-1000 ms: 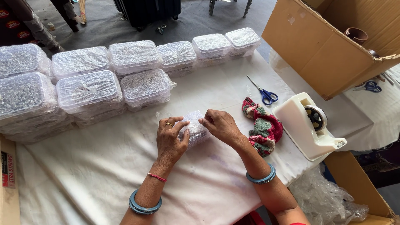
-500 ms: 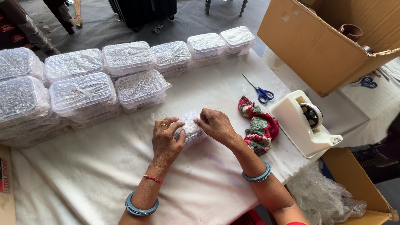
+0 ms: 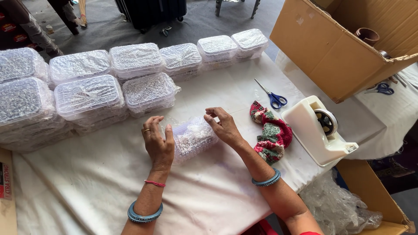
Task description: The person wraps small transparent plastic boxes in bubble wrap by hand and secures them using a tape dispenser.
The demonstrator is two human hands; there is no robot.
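A small container wrapped in bubble wrap (image 3: 191, 138) stands on the white cloth-covered table (image 3: 87, 187). My left hand (image 3: 157, 143) presses flat against its left side. My right hand (image 3: 223, 126) grips its right end, with fingertips pinching at the top edge. Both wrists wear blue bangles.
Several bubble-wrapped plastic boxes (image 3: 91, 98) are stacked in rows along the far left of the table. Blue-handled scissors (image 3: 273, 97), a crocheted red and green cloth (image 3: 270, 135) and a white tape dispenser (image 3: 318, 130) lie to the right. An open cardboard box (image 3: 339, 56) stands at the far right.
My hands have spread apart to the two ends of the wrapped container, which now shows between them. My right fingers have lifted to its top edge.
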